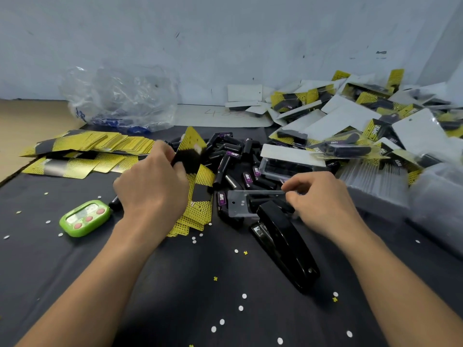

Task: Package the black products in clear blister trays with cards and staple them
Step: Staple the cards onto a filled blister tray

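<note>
My left hand (152,184) pinches a yellow-and-black card (191,146) and holds it tilted up over a small stack of like cards (198,214). My right hand (323,199) grips a clear blister tray (238,202) by its right end, just above the nose of a black stapler (285,244). A dark shape shows inside the tray. Behind both hands lies a heap of loose black products (233,159) with purple labels.
A fan of yellow cards (87,149) lies at the left. Finished packs (350,121) pile up at the back right, with stacked clear trays (375,176) beside them. A green timer (85,217) sits front left and a crumpled plastic bag (120,98) behind. Paper dots litter the dark cloth.
</note>
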